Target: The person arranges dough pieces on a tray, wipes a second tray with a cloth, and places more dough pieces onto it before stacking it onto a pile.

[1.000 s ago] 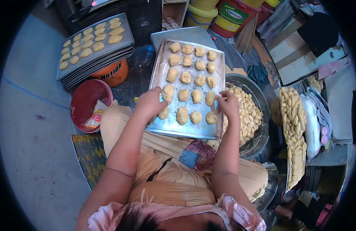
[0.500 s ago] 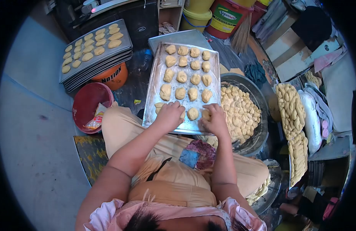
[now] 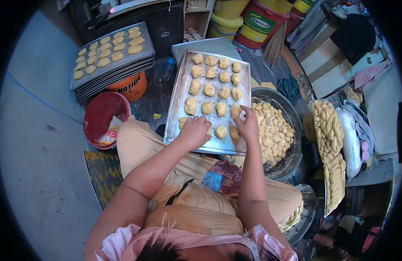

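Note:
A metal baking tray rests over my lap with rows of dough balls on it. At the front row, my left hand curls over a dough ball, which its fingers mostly hide. My right hand is at the tray's right side, its thumb and fingers closed around the dough ball at the right end of the second row from the front. Below those fingers lies another dough ball. Between my hands sits a round dough ball that neither hand touches.
Right of the tray stands a dark tub full of dough pieces. Stacked trays with flattened dough sit on an orange bucket. A red basin is at the left. Dough strands lie at the far right.
My right hand has moved away from the front-row ball to the ball behind it. My left hand stays over its front-row ball. The view has shifted slightly.

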### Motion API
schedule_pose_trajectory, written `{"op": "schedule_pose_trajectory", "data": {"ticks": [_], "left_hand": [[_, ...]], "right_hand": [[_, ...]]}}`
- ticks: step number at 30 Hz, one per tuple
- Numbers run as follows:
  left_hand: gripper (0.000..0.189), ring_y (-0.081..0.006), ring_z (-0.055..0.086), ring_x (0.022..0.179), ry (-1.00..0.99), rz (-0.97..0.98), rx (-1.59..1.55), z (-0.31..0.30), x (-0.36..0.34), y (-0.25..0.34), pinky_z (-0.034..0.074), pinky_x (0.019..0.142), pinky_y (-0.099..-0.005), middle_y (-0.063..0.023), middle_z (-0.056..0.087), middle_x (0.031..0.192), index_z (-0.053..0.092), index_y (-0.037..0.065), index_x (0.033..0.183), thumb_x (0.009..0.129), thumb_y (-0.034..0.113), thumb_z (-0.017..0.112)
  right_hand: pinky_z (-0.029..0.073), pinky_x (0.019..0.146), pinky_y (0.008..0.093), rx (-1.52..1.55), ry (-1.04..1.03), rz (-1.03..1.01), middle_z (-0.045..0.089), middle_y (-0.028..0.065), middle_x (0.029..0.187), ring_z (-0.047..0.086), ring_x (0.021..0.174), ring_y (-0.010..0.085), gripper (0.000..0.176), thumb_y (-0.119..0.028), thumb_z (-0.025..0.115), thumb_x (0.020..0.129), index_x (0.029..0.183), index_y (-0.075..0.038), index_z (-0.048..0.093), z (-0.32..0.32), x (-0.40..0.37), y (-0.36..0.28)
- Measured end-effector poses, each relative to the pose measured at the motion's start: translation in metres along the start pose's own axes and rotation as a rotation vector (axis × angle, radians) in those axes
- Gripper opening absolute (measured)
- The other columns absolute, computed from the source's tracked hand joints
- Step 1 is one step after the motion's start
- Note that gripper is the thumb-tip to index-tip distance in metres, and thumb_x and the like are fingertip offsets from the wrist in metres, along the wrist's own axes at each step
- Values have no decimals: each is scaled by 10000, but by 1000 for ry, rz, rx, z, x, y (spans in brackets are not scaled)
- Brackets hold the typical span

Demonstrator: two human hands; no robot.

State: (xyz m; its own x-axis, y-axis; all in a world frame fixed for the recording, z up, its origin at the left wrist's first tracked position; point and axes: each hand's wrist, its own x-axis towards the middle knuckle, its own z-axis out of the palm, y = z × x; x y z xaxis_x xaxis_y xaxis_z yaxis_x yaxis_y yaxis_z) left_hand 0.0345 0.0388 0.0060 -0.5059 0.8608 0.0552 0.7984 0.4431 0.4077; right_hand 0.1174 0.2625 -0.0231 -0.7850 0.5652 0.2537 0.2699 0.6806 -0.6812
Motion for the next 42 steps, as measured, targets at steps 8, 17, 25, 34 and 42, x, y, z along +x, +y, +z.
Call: {"op": "schedule_pose_trajectory", "data": {"ticks": [8, 17, 25, 34, 42], "left_hand": [[369, -330, 546, 1084, 163, -118, -47, -16, 5, -20, 409, 918, -455, -130, 593, 1080, 625, 52, 1089, 814, 292, 673], [500, -358, 423, 1297, 194, -178, 3, -19, 3, -29, 341, 1037, -471, -190, 452, 1394, 568, 43, 1262, 859, 329, 646], [463, -348, 445, 1292, 195, -263, -55, -81, 30, -70, 359, 1043, -465, -200, 471, 1384, 589, 67, 1242, 866, 332, 641], [237, -216, 634, 855, 321, -609, -588, -25, 146, -282, 490, 759, -336, -96, 694, 921, 686, 53, 1030, 854, 207, 648], [226, -279, 665, 930, 308, -804, -566, 84, 221, -387, 498, 793, -409, -153, 703, 998, 714, 50, 985, 839, 205, 640]], "right_hand": [[469, 922, 406, 68, -53, 25, 564, 207, 1178, 563, 1065, 356, 531, -108, 714, 727, 1230, -14, 570, 14, 14, 20], [248, 1117, 512, -245, -119, -91, 334, 252, 1478, 327, 1361, 409, 636, -324, 634, 882, 1416, -59, 411, 8, -29, -15], [152, 1139, 570, -244, -91, -144, 233, 245, 1536, 234, 1424, 392, 677, -446, 562, 917, 1471, -119, 350, 0, 18, -30], [113, 1137, 604, -424, -206, -250, 180, 191, 1574, 187, 1448, 364, 759, -602, 472, 898, 1512, -202, 273, 108, 118, -98], [-9, 1150, 574, -448, -274, -216, 262, 144, 1559, 130, 1467, 350, 776, -622, 475, 882, 1502, -187, 308, 145, 128, -83]]}}
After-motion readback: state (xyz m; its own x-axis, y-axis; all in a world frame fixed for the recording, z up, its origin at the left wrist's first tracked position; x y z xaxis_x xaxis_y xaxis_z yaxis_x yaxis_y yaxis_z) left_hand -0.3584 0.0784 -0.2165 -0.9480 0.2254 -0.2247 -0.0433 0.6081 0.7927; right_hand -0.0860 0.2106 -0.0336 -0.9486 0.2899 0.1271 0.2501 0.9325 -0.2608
